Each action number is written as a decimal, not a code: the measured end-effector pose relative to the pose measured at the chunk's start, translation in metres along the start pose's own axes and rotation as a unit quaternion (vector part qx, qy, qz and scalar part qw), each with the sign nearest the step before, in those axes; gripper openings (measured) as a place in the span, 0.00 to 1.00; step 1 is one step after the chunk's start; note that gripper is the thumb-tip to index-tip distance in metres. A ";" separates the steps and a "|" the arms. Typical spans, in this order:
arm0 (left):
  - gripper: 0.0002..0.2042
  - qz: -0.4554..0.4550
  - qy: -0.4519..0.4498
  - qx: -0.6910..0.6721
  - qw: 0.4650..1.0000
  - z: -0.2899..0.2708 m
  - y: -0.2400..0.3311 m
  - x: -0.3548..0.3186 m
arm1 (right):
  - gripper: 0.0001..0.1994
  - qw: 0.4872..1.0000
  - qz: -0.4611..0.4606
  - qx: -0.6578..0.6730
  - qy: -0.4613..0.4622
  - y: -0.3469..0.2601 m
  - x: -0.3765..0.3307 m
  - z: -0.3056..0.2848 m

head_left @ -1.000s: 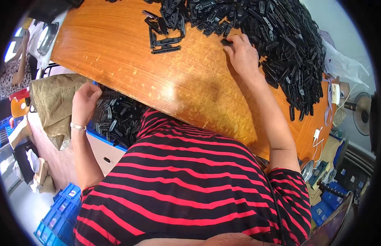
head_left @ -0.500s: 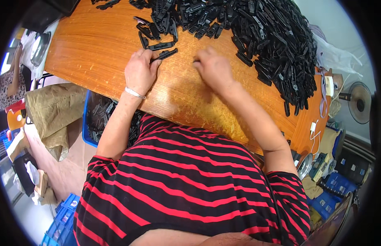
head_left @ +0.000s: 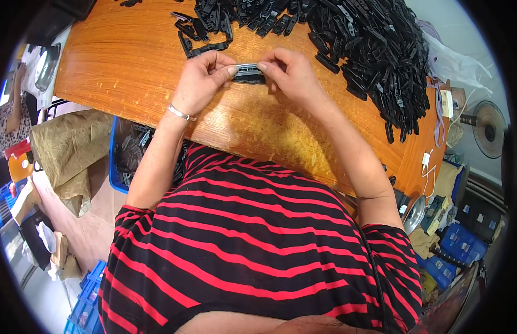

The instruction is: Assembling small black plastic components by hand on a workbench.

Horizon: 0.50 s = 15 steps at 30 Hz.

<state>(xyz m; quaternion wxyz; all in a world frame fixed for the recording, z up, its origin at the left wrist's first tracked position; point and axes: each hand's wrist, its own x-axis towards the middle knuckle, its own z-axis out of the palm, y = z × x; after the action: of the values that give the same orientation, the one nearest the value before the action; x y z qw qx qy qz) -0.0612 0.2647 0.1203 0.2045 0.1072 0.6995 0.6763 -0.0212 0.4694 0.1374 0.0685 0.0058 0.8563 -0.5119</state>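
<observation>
Both hands meet over the orange wooden table [head_left: 125,61]. My left hand [head_left: 201,82] and my right hand [head_left: 292,73] pinch the two ends of one flat black plastic part [head_left: 248,72], held level just above the tabletop. A silver bracelet [head_left: 179,113] sits on my left wrist. A big heap of the same black plastic parts [head_left: 375,50] lies at the back right of the table, and a few loose ones [head_left: 200,42] lie just beyond my left hand.
A blue crate [head_left: 125,158] with black parts stands on the floor left of my body, beside a brown paper sack [head_left: 66,153]. More blue crates [head_left: 464,245] sit at the lower right, a fan [head_left: 489,131] at the right. Another person [head_left: 11,119] stands far left.
My left hand came up from the blue crate at my left side onto the table. Both hands then closed on one black part and drew it toward me.
</observation>
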 end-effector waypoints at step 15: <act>0.06 -0.005 0.055 0.149 0.987 0.010 -0.030 0.014 | 0.08 0.990 0.120 0.076 -0.015 0.016 0.000 0.006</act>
<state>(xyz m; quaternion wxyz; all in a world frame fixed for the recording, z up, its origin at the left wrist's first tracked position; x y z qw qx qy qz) -0.0654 0.2773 0.0885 0.1506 0.0957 0.8029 0.5687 -0.0191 0.4717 0.1204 0.1414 0.1056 0.8071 -0.5634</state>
